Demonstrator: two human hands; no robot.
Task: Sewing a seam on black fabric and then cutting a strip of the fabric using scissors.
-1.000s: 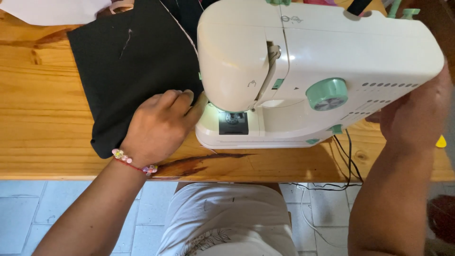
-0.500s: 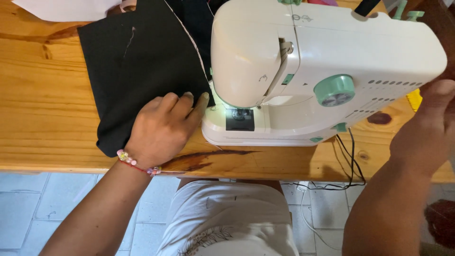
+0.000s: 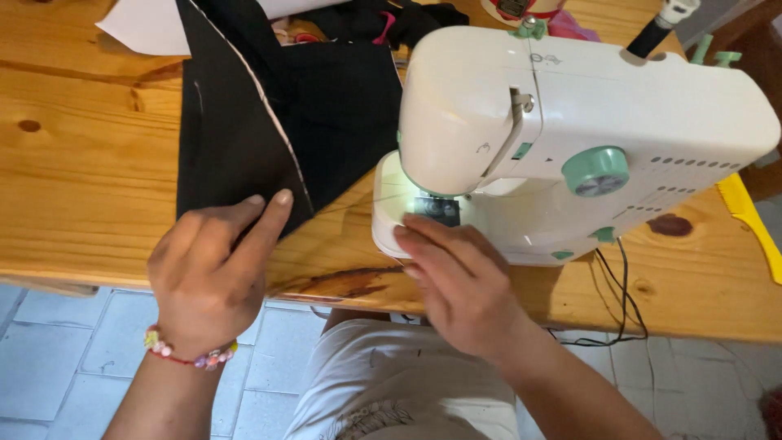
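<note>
My left hand (image 3: 213,273) grips the near corner of a black fabric (image 3: 269,122) with a pale seam line, which lies on the wooden table (image 3: 81,163) left of the machine. A thin thread runs from that corner toward the needle area. The white sewing machine (image 3: 619,106) with a mint-green dial (image 3: 596,171) stands at centre right, its work light on. My right hand (image 3: 460,277) rests with fingers spread and flat on the machine's base, just in front of the lit needle plate (image 3: 436,208), and holds nothing.
A white sheet (image 3: 142,24) lies at the back left, partly under the fabric. A yellow plastic piece (image 3: 753,224) sits at the right edge. Black cables (image 3: 619,281) hang over the table's front edge. A dark thread spool (image 3: 656,33) stands on the machine. Tiled floor is below.
The black fabric has come out from under the needle and moved left with my left hand. My right hand has left the machine's right side and now lies on its front base.
</note>
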